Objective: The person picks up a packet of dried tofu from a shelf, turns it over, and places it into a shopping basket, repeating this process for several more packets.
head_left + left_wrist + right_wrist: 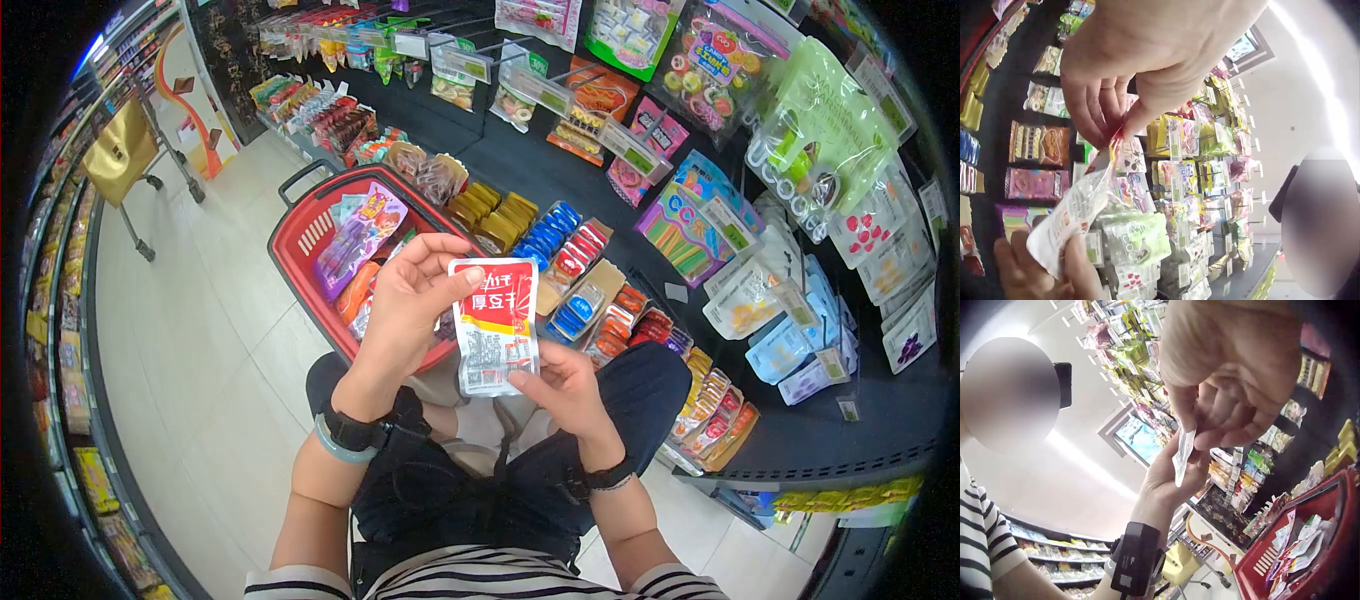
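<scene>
A red and white snack pouch (497,325) is held up between both hands over the person's lap, its printed side facing up. The left hand (415,295) pinches its top left edge, thumb on the front. At the lower right corner the right hand (570,392) pinches it between thumb and fingers. In the left wrist view the pouch (1072,215) is seen at a slant, the left hand (1129,75) above and the right hand (1047,272) below. From the right wrist the pouch (1182,456) appears nearly edge-on beside the right hand (1232,381).
A red basket (290,235) with several packets, one a purple bag (362,238), stands left of the hands. Boxes of small snacks line the shelf ahead, such as blue packets (548,235). Hanging candy bags (720,65) are at the right. A cart with a gold bag (120,150) stands far left.
</scene>
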`<state>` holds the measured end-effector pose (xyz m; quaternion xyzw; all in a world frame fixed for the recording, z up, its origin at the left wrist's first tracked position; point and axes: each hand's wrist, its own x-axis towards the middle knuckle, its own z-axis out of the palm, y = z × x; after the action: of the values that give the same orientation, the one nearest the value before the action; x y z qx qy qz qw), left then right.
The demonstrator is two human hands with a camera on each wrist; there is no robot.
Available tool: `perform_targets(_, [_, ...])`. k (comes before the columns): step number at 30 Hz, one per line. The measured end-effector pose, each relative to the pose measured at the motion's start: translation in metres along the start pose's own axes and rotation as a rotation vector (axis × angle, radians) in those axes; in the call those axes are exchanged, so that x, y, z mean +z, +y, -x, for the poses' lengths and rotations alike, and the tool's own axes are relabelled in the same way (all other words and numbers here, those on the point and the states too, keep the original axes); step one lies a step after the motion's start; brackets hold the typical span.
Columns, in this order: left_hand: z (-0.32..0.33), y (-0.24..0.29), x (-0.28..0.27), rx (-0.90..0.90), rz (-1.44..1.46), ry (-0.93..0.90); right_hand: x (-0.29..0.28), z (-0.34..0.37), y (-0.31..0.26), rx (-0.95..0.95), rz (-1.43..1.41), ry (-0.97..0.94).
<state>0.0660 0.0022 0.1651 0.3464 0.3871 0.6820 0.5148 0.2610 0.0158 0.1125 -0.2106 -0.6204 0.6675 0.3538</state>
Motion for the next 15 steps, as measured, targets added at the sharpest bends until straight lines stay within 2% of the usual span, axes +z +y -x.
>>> perform_targets(1, [0.000, -0.002, -0.005, 0.022, -0.040, 0.006, 0.002, -0.002, 0.000, -0.001, 0.002, -0.005])
perform_targets(3, [-0.002, -0.006, -0.024, -0.005, -0.153, 0.038, 0.006, -0.008, 0.002, 0.218, -0.137, 0.056])
perform_targets(5, [-0.003, -0.016, -0.048, -0.032, -0.269, 0.065, 0.008, -0.013, 0.034, 0.243, -0.153, 0.105])
perform_targets(7, [-0.003, -0.038, -0.076, -0.170, -0.369, 0.187, 0.010, -0.020, 0.069, 0.262, -0.172, 0.155])
perform_targets(8, [-0.004, -0.048, -0.092, -0.166, -0.376, 0.188, 0.013, -0.023, 0.083, 0.259, -0.256, 0.148])
perform_targets(9, [-0.005, -0.059, -0.110, -0.166, -0.419, 0.276, 0.016, -0.027, 0.094, 0.257, -0.341, 0.140])
perform_targets(10, [-0.007, -0.070, -0.129, -0.167, -0.460, 0.365, 0.020, -0.032, 0.101, 0.277, -0.357, 0.108])
perform_targets(11, [-0.011, -0.083, -0.153, -0.167, -0.466, 0.366, 0.024, -0.036, 0.107, 0.275, -0.363, 0.108])
perform_targets(13, [-0.013, -0.087, -0.170, 0.157, -0.941, 0.463, 0.028, -0.039, 0.119, 0.344, -0.356, 0.117])
perform_targets(15, [-0.009, -0.094, -0.175, 0.117, -1.049, 0.472, 0.019, -0.044, 0.131, 0.357, -0.327, 0.126])
